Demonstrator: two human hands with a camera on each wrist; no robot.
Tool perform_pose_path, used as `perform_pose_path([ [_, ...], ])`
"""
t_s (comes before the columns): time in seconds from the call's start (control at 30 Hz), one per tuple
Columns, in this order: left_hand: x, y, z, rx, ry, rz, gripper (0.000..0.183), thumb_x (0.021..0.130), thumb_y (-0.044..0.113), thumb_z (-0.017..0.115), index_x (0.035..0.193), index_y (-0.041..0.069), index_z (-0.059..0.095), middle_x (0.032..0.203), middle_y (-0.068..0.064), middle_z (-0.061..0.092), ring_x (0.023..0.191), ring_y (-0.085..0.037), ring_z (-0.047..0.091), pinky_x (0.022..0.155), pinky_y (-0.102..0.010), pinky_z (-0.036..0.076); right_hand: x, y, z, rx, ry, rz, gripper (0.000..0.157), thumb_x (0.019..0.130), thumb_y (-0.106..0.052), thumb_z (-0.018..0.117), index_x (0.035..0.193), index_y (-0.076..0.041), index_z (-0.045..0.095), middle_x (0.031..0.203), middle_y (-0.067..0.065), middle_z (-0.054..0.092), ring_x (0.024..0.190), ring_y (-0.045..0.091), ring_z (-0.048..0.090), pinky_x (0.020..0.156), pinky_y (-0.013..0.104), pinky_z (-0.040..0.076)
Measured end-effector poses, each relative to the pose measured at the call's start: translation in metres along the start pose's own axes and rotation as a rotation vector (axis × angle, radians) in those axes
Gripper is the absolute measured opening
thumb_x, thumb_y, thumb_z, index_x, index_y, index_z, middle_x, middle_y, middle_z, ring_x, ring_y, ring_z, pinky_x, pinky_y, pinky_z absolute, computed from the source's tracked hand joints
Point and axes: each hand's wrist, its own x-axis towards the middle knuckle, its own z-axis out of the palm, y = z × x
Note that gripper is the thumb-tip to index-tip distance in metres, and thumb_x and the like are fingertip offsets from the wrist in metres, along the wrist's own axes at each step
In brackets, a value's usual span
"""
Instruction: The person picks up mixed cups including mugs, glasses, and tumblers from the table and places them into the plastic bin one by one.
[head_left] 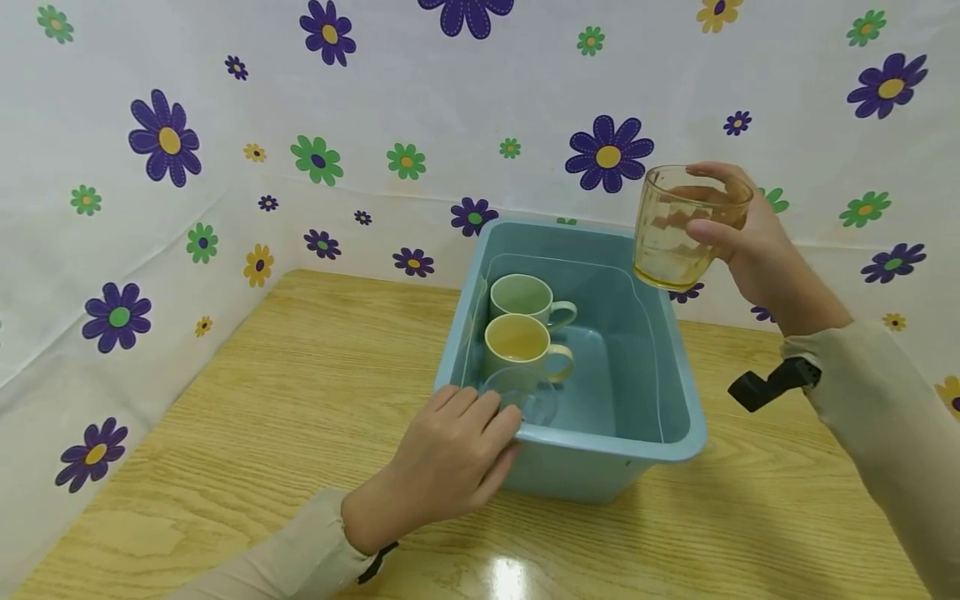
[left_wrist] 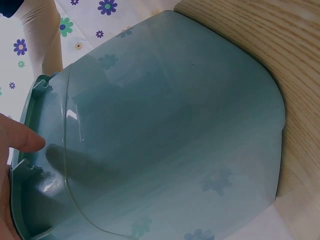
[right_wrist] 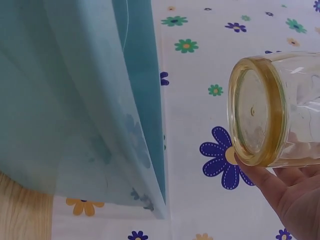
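Observation:
My right hand point(head_left: 761, 250) holds an amber-tinted glass tumbler point(head_left: 663, 254) up over the back right corner of a blue plastic tub point(head_left: 615, 446). Fingers and thumb wrap the glass from its right side, and its mouth faces up. In the right wrist view the thick golden base of the tumbler point(right_wrist: 275, 110) shows beside the tub. My left hand point(head_left: 450, 450) grips the tub's front rim near the left corner, fingers curled over it and thumb outside. A pale green mug point(head_left: 517, 298), a yellow mug point(head_left: 506, 363) and a clear glass item point(head_left: 543, 408) stand along the tub's left side.
The tub stands on a light wooden table point(head_left: 300, 383), close to a flower-printed cloth point(head_left: 360, 100) that hangs behind and to the left. Inside the tub, both mug handles point right. From the left wrist, the tub's outer wall point(left_wrist: 165, 110) fills most of the view.

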Motion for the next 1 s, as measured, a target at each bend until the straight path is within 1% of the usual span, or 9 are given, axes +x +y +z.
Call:
perform_pose_path([
  [0.13,0.0,0.0,0.0,-0.003,0.001,0.0,0.025,0.092,0.024,0.036,0.08,0.012,0.054,0.063,0.002,0.044,0.053,-0.014,0.04,0.055,-0.026,0.033,0.003,-0.003,0.009,-0.026,-0.002,0.024,0.056,0.082,-0.013,0.066,0.132,-0.021,0.04,0.122,-0.003,0.057,0.105,0.012,0.061,0.084,0.025,0.048],
  [0.3,0.0,0.0,0.0,-0.007,0.003,-0.003,0.024,0.092,0.023,0.037,0.08,0.012,0.054,0.063,0.002,0.044,0.053,-0.014,0.04,0.055,-0.026,0.033,0.008,-0.006,0.018,-0.048,-0.022,0.058,0.056,0.083,-0.014,0.066,0.132,-0.023,0.039,0.124,-0.002,0.055,0.107,0.012,0.061,0.09,0.035,0.042],
  [0.4,0.0,0.0,0.0,-0.009,0.003,-0.004,0.024,0.092,0.023,0.037,0.08,0.012,0.054,0.063,0.002,0.044,0.053,-0.014,0.04,0.055,-0.026,0.032,0.01,-0.007,0.023,-0.054,-0.028,0.069,0.056,0.084,-0.014,0.065,0.132,-0.023,0.038,0.125,-0.002,0.053,0.108,0.012,0.06,0.092,0.039,0.039],
  [0.5,0.0,0.0,-0.001,-0.011,0.001,-0.003,0.024,0.092,0.023,0.036,0.08,0.012,0.054,0.063,0.002,0.044,0.053,-0.014,0.04,0.055,-0.026,0.032,0.012,-0.008,0.029,-0.093,-0.014,0.083,0.055,0.084,-0.015,0.065,0.131,-0.023,0.039,0.124,-0.002,0.052,0.107,0.011,0.059,0.091,0.039,0.038],
  [0.7,0.0,0.0,0.0,-0.01,0.004,-0.003,0.024,0.092,0.023,0.037,0.08,0.012,0.054,0.063,0.002,0.044,0.053,-0.014,0.04,0.055,-0.026,0.033,0.015,-0.011,0.041,-0.17,0.014,0.129,0.057,0.084,-0.02,0.065,0.134,-0.021,0.037,0.126,-0.001,0.048,0.105,0.01,0.059,0.094,0.043,0.036],
  [0.8,0.0,0.0,0.0,-0.011,0.008,-0.002,0.022,0.091,0.023,0.038,0.08,0.012,0.054,0.062,0.002,0.043,0.053,-0.014,0.039,0.055,-0.026,0.032,0.018,-0.012,0.046,-0.209,0.022,0.152,0.06,0.084,-0.023,0.066,0.135,-0.021,0.036,0.128,0.0,0.046,0.109,0.013,0.058,0.097,0.046,0.037],
  [0.87,0.0,0.0,0.0,-0.01,0.01,-0.001,0.022,0.09,0.023,0.038,0.079,0.012,0.054,0.062,0.002,0.043,0.053,-0.014,0.039,0.055,-0.026,0.032,0.019,-0.012,0.049,-0.24,0.026,0.162,0.061,0.084,-0.025,0.066,0.136,-0.022,0.034,0.131,0.001,0.045,0.115,0.018,0.055,0.1,0.05,0.036],
  [1.0,0.0,0.0,0.0,-0.009,0.011,-0.001,0.021,0.09,0.022,0.039,0.079,0.012,0.054,0.062,0.002,0.043,0.053,-0.014,0.039,0.054,-0.026,0.032,0.022,-0.011,0.056,-0.293,0.029,0.171,0.062,0.084,-0.028,0.065,0.137,-0.022,0.033,0.134,0.002,0.042,0.125,0.026,0.045,0.105,0.056,0.033],
])
